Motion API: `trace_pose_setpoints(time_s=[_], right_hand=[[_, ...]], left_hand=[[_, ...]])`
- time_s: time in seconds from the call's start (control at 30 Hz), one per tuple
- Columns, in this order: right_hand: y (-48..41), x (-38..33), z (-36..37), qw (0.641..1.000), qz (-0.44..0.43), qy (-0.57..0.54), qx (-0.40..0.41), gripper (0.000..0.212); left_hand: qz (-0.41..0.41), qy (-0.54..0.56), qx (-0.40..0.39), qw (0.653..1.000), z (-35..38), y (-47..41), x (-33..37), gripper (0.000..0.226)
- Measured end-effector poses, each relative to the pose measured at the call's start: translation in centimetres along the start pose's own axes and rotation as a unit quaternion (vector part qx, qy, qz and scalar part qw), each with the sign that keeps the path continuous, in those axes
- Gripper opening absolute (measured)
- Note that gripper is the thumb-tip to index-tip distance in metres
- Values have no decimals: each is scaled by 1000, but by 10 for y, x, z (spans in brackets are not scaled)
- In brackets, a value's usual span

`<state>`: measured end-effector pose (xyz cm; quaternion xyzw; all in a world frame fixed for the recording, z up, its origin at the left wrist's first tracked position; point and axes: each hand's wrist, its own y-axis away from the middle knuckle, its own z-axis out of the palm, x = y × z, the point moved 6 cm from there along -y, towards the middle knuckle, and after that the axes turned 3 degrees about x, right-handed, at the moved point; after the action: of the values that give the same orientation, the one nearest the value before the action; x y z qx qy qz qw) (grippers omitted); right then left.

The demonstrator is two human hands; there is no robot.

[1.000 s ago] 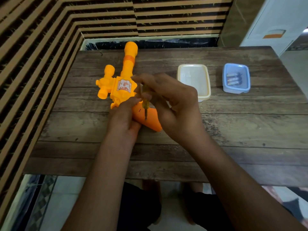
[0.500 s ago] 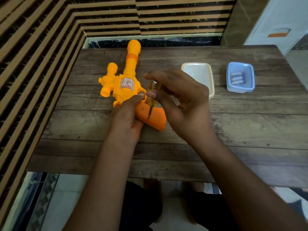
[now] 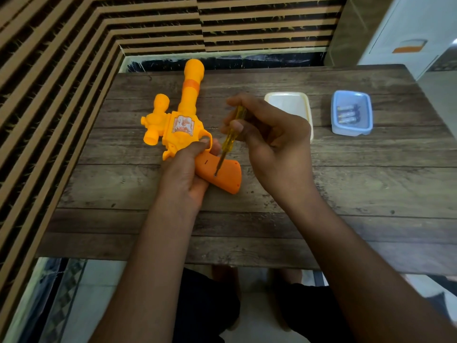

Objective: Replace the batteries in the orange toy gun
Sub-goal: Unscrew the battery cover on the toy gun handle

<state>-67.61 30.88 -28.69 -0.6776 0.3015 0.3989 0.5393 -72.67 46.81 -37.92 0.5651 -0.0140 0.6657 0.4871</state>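
The orange toy gun [image 3: 183, 125] lies flat on the wooden table [image 3: 346, 184], barrel pointing away from me. My left hand [image 3: 185, 174] grips it where the body meets the darker orange handle [image 3: 227, 177]. My right hand [image 3: 274, 142] holds a yellow screwdriver [image 3: 231, 134] tilted, its metal tip resting on a small screw hole in the handle. Several batteries [image 3: 348, 115] lie in a blue tray [image 3: 351, 129] at the right.
A white tray [image 3: 286, 100] stands behind my right hand, partly hidden by it. A slatted wall runs along the table's left and far sides. A white appliance stands at the far right corner. My legs show below the table's near edge.
My right hand has tilted the screwdriver and slid back along it, so more of the yellow handle shows. The tip stays on the gun's handle. My left hand keeps its grip.
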Motion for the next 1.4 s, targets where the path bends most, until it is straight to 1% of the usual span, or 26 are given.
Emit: trace_pose_setpoints(time_s=[0.07,0.13,0.23,0.3,0.37,0.47,0.57,0.63,0.73,0.83,0.9,1.0,1.1,1.17,1.2,1.27,1.33,1.37,1.4], right_hand=[[-1,5,0,1000,22,8,-4,28],[-2,4,-2,1000,23,11,-11,25],[-3,-5,-4,1000,-11,11,-9,17],[-2,-6,-4,999,-31,13,3,15],[-1,-2,-3,1000,-26,-3,7,19],[0,4,-4,999,22,-32,11,31],[0,4,-4,998,36,-48,7,32],[-1,-2,-3,998,18,-53,-8,27],[-1,-13,0,999,-33,-14,-13,20],[-1,-15,0,998,-56,-6,-9,23],[-1,-16,0,997,-75,-6,-27,26],[2,-17,4,995,-76,-4,-72,23],[5,-20,9,992,-77,-21,-101,23],[8,-22,12,990,-74,-37,-112,23],[9,-22,13,990,-74,-44,-115,20],[10,-24,16,990,-84,-45,-103,14],[10,-26,16,992,-98,-36,-76,17],[10,-26,16,992,-104,-30,-68,21],[10,-27,16,992,-108,-20,-66,26]], left_hand=[[0,2,-1,1000,0,-1,0,41],[-2,3,-2,1000,0,-1,0,41],[-4,10,-5,1000,0,-1,1,39],[-6,13,-6,1000,1,-1,0,40],[-7,14,-2,1000,1,-2,0,40],[-6,12,2,1000,0,-3,0,39],[-2,14,1,1000,0,-3,0,42],[-1,22,-5,1000,0,-4,0,45],[3,15,-11,1000,-1,-3,0,42],[7,14,-17,1000,0,-1,1,36],[8,14,-9,1000,0,0,1,32],[15,7,0,1000,0,1,1,45],[18,-25,15,999,0,4,3,46],[29,-30,1,999,1,9,5,45],[40,-31,-21,998,3,13,7,46],[54,-40,-54,996,7,20,10,55],[51,-49,-50,996,9,22,12,66],[43,-46,-42,997,8,21,11,67],[34,-36,-32,998,8,20,10,61]])
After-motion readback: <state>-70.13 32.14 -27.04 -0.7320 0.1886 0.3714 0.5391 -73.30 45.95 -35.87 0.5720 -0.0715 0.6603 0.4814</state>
